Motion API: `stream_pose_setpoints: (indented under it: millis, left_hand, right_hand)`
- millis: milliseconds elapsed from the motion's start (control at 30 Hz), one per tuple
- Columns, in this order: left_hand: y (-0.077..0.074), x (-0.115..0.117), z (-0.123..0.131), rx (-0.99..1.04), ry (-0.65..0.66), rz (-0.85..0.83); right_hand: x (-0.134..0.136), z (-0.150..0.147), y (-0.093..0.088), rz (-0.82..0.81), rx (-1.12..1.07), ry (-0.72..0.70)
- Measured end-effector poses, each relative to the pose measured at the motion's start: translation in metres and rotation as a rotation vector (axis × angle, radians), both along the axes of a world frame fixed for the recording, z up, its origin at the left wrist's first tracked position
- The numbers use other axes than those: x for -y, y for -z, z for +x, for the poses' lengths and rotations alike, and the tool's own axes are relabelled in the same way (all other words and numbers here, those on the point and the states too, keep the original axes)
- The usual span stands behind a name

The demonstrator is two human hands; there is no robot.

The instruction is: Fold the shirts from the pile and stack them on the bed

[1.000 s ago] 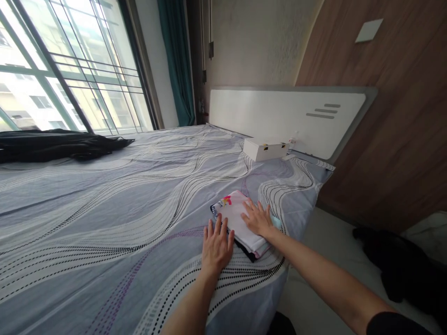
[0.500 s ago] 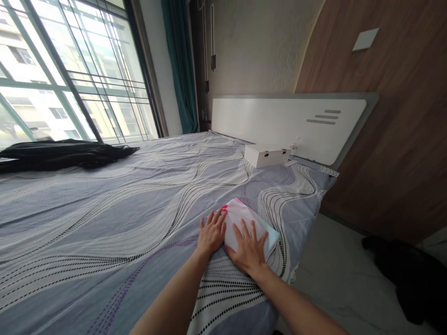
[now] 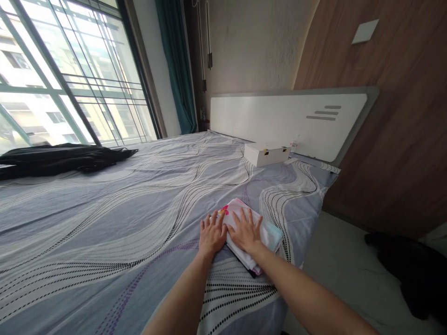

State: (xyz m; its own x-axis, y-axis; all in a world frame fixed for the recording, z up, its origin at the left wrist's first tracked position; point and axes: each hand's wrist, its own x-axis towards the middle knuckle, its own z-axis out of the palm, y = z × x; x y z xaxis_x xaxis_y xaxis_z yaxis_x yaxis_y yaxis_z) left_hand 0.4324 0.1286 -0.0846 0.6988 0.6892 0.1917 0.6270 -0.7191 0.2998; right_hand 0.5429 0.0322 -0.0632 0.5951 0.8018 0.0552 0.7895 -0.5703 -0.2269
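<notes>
A folded cloth (image 3: 269, 236), white with pink and pale blue parts and a dark edge underneath, lies near the bed's right side. Across its top rests my right hand (image 3: 245, 231), palm down with fingers spread. My left hand (image 3: 212, 234) is flat at the cloth's left edge, fingers stretched out and partly over that edge. The two hands almost touch. Part of the cloth is hidden under my hands and right wrist.
The bed (image 3: 139, 218) has a blue-grey patterned sheet. A white box (image 3: 267, 155) and a small clear bottle (image 3: 294, 146) stand near the white headboard (image 3: 272, 116). Black clothing (image 3: 66, 157) lies at the left. Another dark item (image 3: 405, 270) is on the floor at right.
My right hand has slid slightly up and left on the cloth, uncovering its lower corner and dark edge. My left hand has stayed nearly in place.
</notes>
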Motion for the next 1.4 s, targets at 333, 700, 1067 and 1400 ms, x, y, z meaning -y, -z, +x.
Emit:
stream_pose_setpoints:
  millis: [333, 700, 1067, 1400]
  left_hand:
    - [0.007, -0.001, -0.013, -0.069, -0.059, -0.021]
    - [-0.001, 0.053, -0.16, -0.168, -0.077, -0.021]
    - [0.001, 0.126, -0.339, -0.091, -0.318, -0.035]
    - [0.005, 0.161, -0.424, -0.077, -0.382, 0.052]
  right_hand:
    - [0.02, -0.006, -0.005, -0.076, -0.002, 0.07]
    - [0.024, -0.008, -0.011, -0.14, -0.019, 0.071]
    - [0.05, -0.244, 0.03, -0.084, 0.168, -0.418]
    - [0.065, -0.371, 0.036, 0.017, 0.038, -0.849]
